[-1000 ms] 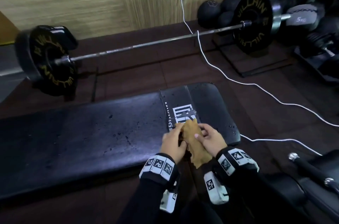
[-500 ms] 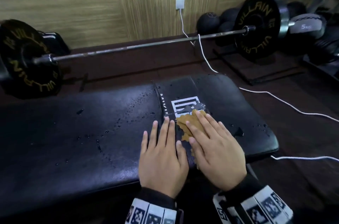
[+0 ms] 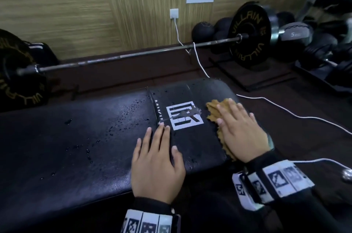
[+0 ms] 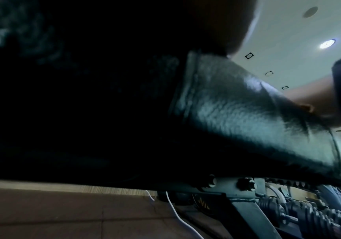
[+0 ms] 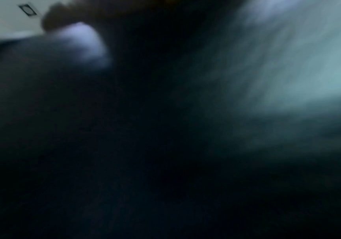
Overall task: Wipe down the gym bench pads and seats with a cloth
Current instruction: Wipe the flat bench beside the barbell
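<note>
Hands lie flat and apart on the bench pad [image 3: 76, 137]: my left hand [image 3: 157, 164] rests nearer, fingers straight, holding nothing; my right hand [image 3: 241, 129] presses the tan cloth [image 3: 214, 111] onto the pad's right end, fingers extended. Water droplets [image 3: 122, 118] spread left of both hands. The pad's long axis runs left to right, so I judge the cloth must sweep leftward past the printed logo [image 3: 183, 115]. Beyond lies the barbell [image 3: 133, 55].
</note>
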{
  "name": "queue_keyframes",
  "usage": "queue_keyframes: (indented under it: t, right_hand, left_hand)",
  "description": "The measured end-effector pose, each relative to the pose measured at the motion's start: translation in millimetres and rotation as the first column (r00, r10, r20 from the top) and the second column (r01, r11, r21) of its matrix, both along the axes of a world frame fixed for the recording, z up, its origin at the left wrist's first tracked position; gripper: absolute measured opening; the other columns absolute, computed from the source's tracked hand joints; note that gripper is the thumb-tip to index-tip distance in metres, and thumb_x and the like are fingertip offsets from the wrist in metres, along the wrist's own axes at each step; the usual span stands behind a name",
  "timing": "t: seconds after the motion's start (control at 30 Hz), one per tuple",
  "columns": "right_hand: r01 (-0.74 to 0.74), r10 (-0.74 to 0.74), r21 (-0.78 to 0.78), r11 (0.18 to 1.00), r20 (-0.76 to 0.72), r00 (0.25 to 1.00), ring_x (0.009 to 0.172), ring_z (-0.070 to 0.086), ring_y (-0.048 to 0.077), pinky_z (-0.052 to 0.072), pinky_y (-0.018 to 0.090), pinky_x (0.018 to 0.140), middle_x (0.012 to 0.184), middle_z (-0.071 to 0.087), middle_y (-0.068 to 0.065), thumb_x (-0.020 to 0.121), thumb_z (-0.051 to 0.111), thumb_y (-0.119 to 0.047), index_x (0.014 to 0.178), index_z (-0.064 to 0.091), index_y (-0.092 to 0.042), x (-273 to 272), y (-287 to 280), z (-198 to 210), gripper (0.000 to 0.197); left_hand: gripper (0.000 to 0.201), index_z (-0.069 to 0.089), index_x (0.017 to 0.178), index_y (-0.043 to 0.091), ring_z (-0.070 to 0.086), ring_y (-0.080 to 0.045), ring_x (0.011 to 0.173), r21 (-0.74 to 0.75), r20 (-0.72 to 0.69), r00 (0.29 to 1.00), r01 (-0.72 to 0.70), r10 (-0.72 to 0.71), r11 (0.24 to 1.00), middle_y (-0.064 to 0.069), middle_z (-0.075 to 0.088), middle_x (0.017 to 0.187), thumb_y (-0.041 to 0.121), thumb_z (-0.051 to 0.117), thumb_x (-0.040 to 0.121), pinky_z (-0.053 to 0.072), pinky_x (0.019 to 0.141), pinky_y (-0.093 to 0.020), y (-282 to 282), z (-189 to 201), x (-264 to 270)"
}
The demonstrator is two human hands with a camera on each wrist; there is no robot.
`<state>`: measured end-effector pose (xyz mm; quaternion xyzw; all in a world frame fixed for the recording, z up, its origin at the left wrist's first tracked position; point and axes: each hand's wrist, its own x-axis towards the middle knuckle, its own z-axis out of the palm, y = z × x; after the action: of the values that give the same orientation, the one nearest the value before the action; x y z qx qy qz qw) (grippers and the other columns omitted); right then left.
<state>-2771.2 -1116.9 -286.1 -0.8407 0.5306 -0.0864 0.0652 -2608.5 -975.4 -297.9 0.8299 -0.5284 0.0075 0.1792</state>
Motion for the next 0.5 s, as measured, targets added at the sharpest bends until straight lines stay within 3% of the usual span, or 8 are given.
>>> queue_keyframes:
  t: [0.2,0.37,0.5]
  right_hand:
    - [0.100,-0.099,0.004,0.995,0.155,0.983,0.144,0.012,0.019,0.011,0.037,0.117,0.157,0.017,0.000,0.099,0.034,-0.032,0.145,0.032,-0.028,-43.1,13.4,-2.7,0.046]
    - [0.011,0.019,-0.099,0.995,0.291,0.957,0.142,0.022,0.028,0.017,0.043,0.115,0.152,0.029,0.007,0.099,0.039,-0.023,0.139,0.043,-0.016,-27.4,72.4,-10.3,0.041]
    - [-0.113,0.142,-0.166,0.980,0.170,0.975,0.133,0.039,0.029,0.034,0.050,0.106,0.145,0.042,0.009,0.093,0.030,-0.031,0.132,0.054,-0.016,16.9,106.4,-7.2,0.048]
  left_hand:
    - [0.062,0.044,0.141,0.023,0.028,-0.015,0.142,0.039,0.025,1.000,-0.010,0.009,0.999,0.009,0.036,0.149,0.040,0.020,0.087,0.017,0.116,-0.036,0.8,0.9,-1.8]
    - [0.060,0.048,0.139,0.019,0.033,-0.018,0.139,0.034,0.035,0.999,0.000,-0.002,0.999,0.004,0.042,0.147,0.037,0.020,0.089,0.022,0.114,-0.041,2.3,-0.7,-4.3]
    - [0.060,0.046,0.140,0.019,0.033,-0.018,0.139,0.028,0.036,0.999,0.002,-0.003,1.000,0.004,0.041,0.147,0.037,0.018,0.091,0.022,0.114,-0.042,3.9,-0.9,-4.1]
